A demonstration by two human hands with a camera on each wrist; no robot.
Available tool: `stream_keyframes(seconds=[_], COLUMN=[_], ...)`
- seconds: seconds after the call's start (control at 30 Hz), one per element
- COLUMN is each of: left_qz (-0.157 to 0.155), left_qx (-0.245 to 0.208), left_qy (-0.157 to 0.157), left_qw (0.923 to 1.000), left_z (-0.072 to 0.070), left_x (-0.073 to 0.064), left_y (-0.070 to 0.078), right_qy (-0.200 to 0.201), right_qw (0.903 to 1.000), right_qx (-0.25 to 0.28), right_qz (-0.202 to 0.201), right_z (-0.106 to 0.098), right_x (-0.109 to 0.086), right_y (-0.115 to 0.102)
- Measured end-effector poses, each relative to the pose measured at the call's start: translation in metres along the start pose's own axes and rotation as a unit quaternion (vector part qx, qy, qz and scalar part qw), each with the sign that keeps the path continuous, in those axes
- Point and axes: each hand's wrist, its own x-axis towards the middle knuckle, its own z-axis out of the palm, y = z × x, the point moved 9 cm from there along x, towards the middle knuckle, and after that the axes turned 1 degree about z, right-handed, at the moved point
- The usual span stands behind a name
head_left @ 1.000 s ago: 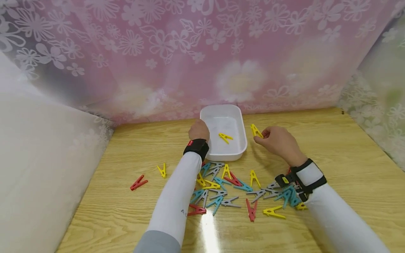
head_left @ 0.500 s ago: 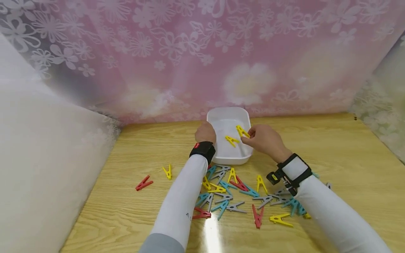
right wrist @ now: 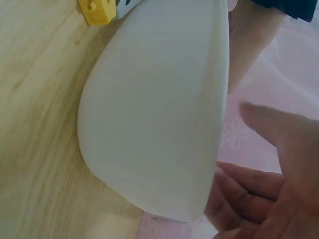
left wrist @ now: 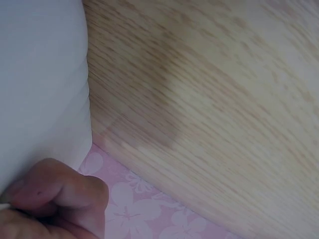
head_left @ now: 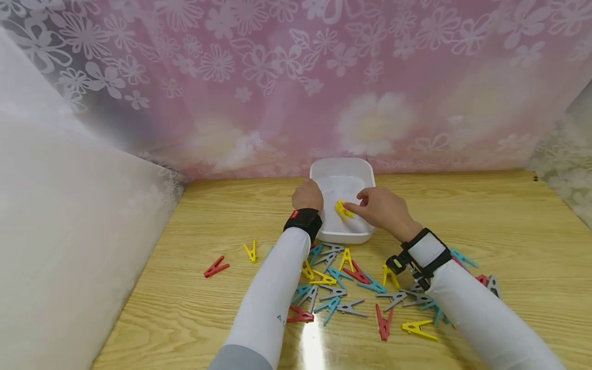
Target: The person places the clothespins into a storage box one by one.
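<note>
A white plastic basin (head_left: 346,238) stands at the back of the wooden table. My left hand (head_left: 308,196) grips its left rim; in the left wrist view the curled fingers (left wrist: 75,196) lie against the white wall. My right hand (head_left: 385,211) is over the basin's right side, thumb and fingers apart. In the right wrist view nothing shows between that thumb (right wrist: 269,122) and the fingers. Yellow clothespins (head_left: 341,209) lie in the basin near the right thumb tip, overlapping so that they are hard to tell apart.
Many red, yellow, blue and grey clothespins (head_left: 352,307) lie spread in front of the basin, some under the right forearm. A red clothespin (head_left: 216,267) and a yellow clothespin (head_left: 251,252) lie apart at the left. A pink flowered cloth (head_left: 277,103) hangs behind the table.
My right hand has moved left over the basin with a yellow clothespin and let it go beside the one inside. The left hand stays at the rim.
</note>
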Motion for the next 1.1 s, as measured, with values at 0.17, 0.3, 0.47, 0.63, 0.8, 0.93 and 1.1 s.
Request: stream_keyframes(seconds=[0.17,0.3,0.47,0.63,0.8,0.93,1.1], left_qz=[0.005,0.008,0.009,0.01,0.008,0.006,-0.001], left_qx=[0.006,0.006,0.002,0.0,-0.005,-0.003,0.001], left_qy=[-0.004,0.002,0.002,-0.007,-0.008,-0.01,-0.009], left_qw=[1.0,0.9999,1.0,0.9999,0.9999,0.9999,1.0], left_z=[0.003,0.006,0.01,0.01,0.008,0.007,0.007], left_x=[0.001,0.004,0.005,0.004,0.004,0.004,0.003], left_y=[0.004,0.004,0.004,0.005,0.005,0.004,0.001], right_qy=[0.018,0.034,0.037,0.048,0.072,0.082,0.098], right_qw=[0.9997,0.9987,0.9974,0.9958,0.993,0.9919,0.9899], right_qx=[0.015,0.038,0.06,0.075,0.087,0.086,0.09], right_qz=[0.002,0.004,0.013,0.024,0.037,0.045,0.048], right_z=[-0.005,-0.01,-0.01,-0.012,-0.018,-0.023,-0.035], right_x=[-0.004,-0.008,-0.013,-0.019,-0.026,-0.032,-0.045], right_y=[0.005,0.009,0.017,0.027,0.04,0.052,0.076])
